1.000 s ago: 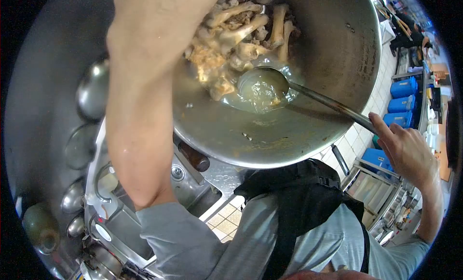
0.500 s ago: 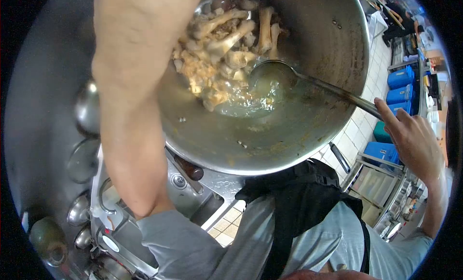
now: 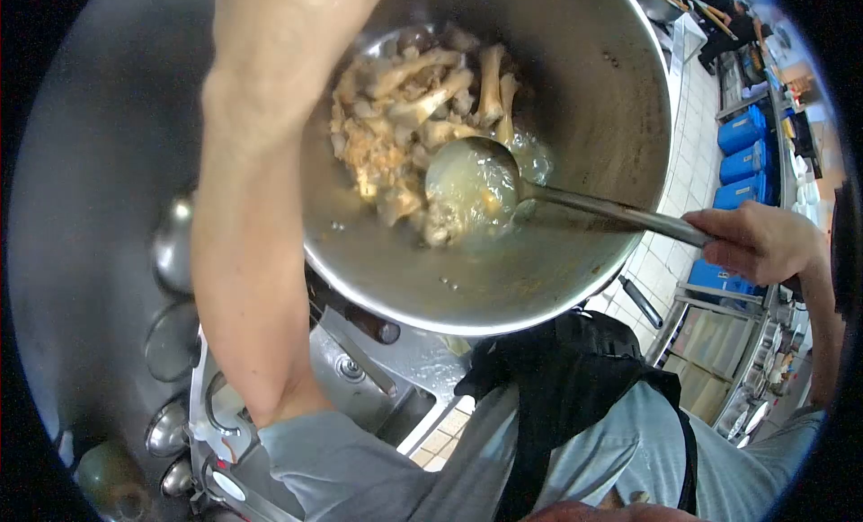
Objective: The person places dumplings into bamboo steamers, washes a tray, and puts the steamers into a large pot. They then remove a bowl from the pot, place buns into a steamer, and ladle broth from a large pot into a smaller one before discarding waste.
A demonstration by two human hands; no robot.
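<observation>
While the right hand [image 3: 760, 243] clamps the ladle [image 3: 472, 188] of broth, bones [image 3: 431, 91] fill the pot [image 3: 575, 270].

Blue plastic crates [image 3: 742, 161] stack along the white tiled floor [image 3: 688, 176] at right. Round steel ladle bowls [image 3: 171, 243] hang at left, above a steel counter [image 3: 378, 378].

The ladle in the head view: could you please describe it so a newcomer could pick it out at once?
Start at the big steel pot filling the upper middle. Inside lies a heap of pale bones. The ladle sits at the heap's right edge, its long metal handle running right to the right hand; unlike the bones, it is a round bowl holding cloudy broth.
</observation>
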